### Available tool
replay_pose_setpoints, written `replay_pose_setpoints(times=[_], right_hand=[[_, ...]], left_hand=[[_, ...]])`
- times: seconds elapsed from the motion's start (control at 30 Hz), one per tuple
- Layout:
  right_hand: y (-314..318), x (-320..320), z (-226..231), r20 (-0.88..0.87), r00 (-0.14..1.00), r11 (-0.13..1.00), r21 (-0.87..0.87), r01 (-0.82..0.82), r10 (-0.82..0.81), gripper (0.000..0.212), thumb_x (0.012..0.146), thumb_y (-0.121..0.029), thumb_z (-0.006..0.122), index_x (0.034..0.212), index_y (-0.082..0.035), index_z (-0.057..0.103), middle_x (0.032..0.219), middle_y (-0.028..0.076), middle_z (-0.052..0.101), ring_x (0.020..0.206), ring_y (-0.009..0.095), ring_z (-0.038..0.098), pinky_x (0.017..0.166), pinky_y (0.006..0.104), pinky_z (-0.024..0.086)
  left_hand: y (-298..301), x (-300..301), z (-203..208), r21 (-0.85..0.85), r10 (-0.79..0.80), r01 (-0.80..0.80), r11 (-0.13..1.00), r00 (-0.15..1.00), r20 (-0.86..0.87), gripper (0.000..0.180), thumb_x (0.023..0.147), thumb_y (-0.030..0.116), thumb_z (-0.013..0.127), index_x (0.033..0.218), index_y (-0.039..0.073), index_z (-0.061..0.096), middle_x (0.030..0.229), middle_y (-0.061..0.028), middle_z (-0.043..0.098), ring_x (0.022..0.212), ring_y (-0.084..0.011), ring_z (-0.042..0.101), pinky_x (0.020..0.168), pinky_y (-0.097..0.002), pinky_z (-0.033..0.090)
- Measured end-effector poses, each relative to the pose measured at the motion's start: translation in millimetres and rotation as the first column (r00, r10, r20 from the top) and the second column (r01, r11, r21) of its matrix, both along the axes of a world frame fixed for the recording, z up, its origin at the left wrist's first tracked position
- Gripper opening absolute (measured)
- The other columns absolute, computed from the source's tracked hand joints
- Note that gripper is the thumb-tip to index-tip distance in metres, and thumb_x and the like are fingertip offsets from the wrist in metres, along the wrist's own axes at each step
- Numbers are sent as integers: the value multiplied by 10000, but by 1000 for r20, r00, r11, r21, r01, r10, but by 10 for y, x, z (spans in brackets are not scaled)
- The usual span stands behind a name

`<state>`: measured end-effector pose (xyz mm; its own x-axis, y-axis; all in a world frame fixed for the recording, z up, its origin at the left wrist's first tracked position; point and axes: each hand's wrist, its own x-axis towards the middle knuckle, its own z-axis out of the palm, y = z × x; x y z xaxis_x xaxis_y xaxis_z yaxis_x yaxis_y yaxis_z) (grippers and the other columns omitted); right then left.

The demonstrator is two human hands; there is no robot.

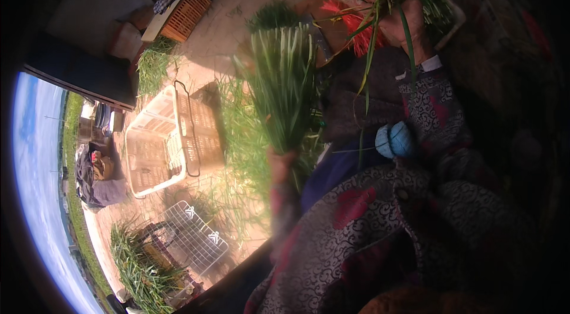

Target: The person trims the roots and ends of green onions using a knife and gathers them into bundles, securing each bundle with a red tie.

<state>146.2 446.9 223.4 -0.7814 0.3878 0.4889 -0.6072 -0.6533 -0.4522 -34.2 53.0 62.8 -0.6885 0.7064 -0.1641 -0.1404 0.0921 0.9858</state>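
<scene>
My left hand (282,162) is wrapped round the narrow end of a thick bundle of garlic chives (282,88), whose pale cut ends fan out at the top. Up at the right, my right hand (401,17) pinches several loose, drooping chive leaves (369,56), some of them yellowed. Red plastic strands (351,26) lie just left of that hand. Behind it stands a pale crate (460,14) filled with more chives. A light blue ball (394,140), perhaps wound twine, rests by my lap.
On the ground at the left, a pale plastic basket (205,136) with a wire handle lies beside scattered green leaves (237,118). Nearer are a wire rack (199,237) and a heap of leaves (139,266). An orange slatted crate (186,14) stands at the far left.
</scene>
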Motion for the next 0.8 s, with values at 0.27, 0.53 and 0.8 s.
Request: replay_pose_setpoints(times=[0.27,0.53,0.8], right_hand=[[-430,-396,-318,407,825,884,414,215,-391,385,892,-302,740,1110,8,668,950,59,680,805,162,652,697,310,536],[-795,-1038,-397,311,680,504,858,100,-664,472,850,-163,767,1245,-9,560,930,58,655,744,114,601,650,306,498],[-814,-961,-106,493,562,595,803,-2,-664,291,915,-248,704,1081,-15,651,833,42,648,696,124,598,588,303,491]], left_hand=[[68,144,223,160,47,-98,982,955,294,394,715,25,692,1093,-17,588,818,-96,658,609,-181,602,549,-301,485],[-97,112,203,302,-27,-89,949,933,359,421,751,14,655,1150,-42,532,873,-118,634,568,-181,552,512,-292,462],[-309,93,220,242,-15,-88,966,919,394,415,778,32,645,1164,-52,518,874,-116,626,554,-165,526,503,-287,447]])
